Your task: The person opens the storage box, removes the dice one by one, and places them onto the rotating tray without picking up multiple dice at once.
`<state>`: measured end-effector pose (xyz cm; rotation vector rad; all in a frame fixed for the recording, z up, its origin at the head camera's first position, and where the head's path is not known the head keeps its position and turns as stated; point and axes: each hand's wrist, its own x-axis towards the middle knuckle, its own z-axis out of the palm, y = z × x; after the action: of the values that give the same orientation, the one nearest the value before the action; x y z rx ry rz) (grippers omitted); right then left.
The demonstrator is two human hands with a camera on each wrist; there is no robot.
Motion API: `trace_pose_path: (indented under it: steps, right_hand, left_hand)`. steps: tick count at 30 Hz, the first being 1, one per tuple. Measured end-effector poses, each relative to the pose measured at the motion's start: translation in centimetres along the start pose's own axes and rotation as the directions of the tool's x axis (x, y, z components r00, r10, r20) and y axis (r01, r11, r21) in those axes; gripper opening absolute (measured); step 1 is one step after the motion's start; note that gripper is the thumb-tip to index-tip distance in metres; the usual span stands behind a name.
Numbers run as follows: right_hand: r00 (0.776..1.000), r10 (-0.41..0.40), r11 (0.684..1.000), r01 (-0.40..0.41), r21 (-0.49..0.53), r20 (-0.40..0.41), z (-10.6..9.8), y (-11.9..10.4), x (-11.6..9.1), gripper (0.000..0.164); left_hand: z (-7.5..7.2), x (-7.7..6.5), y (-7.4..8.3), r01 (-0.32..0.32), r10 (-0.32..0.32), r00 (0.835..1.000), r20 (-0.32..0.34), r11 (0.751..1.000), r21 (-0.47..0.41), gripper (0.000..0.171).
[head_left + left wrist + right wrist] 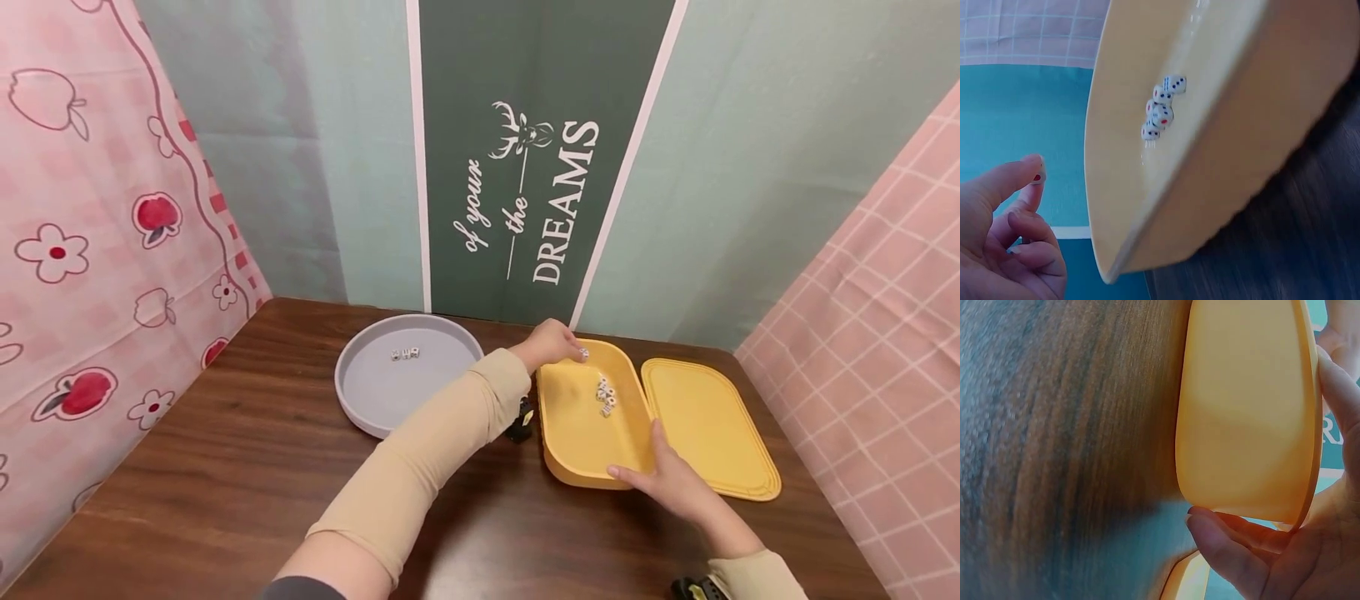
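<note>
White spotted cubic dice (406,354) are lined up, three together, in the shallow round grey tray (390,398). Past it the beige-sleeved left forearm (427,454) is stretched forward, and another die (584,353) is held in a narrow pinch by the left hand (551,343) at the far-left corner of the deep yellow rectangular box (577,429). Transfer of single dice appears in hand; a firm pinch, kept clear of the rim, seems called for. More dice (605,396) are clustered inside, while the near-right corner is gripped by the right hand (678,483), thumb and fingers spread, beside the flat yellow lid (705,425).
</note>
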<state>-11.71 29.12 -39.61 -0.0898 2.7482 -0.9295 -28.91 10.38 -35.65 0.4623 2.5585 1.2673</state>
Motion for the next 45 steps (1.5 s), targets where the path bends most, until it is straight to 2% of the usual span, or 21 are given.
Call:
trace_pose_path:
  steps: [14,23,31,45]
  right_hand:
    - [1.0,-0.002,1.0,0.002,-0.002,-0.006,-0.2,-0.2,0.2,0.115]
    - [1.0,0.003,1.0,-0.003,-0.015,-0.017,-0.3,-0.1,0.1,0.115]
    - [1.0,0.0,1.0,0.0,-0.014,-0.019,-0.4,-0.1,0.0,0.116]
    - [1.0,0.008,1.0,-0.008,-0.018,-0.016,-0.1,0.2,0.0,0.115]
  left_hand:
    - [-2.8,-0.9,-0.9,0.028,-0.027,1.0,0.014,0.999,-0.042,0.017]
    - [-5.0,-1.6,-1.5,-0.012,0.012,1.0,0.012,1.0,-0.01,0.016]
    - [-6.2,-2.2,-2.5,-0.042,0.042,0.999,0.031,0.999,-0.002,0.016]
    - [-8.7,-3.6,-4.5,-0.021,0.019,0.999,0.037,0.999,0.044,0.018]
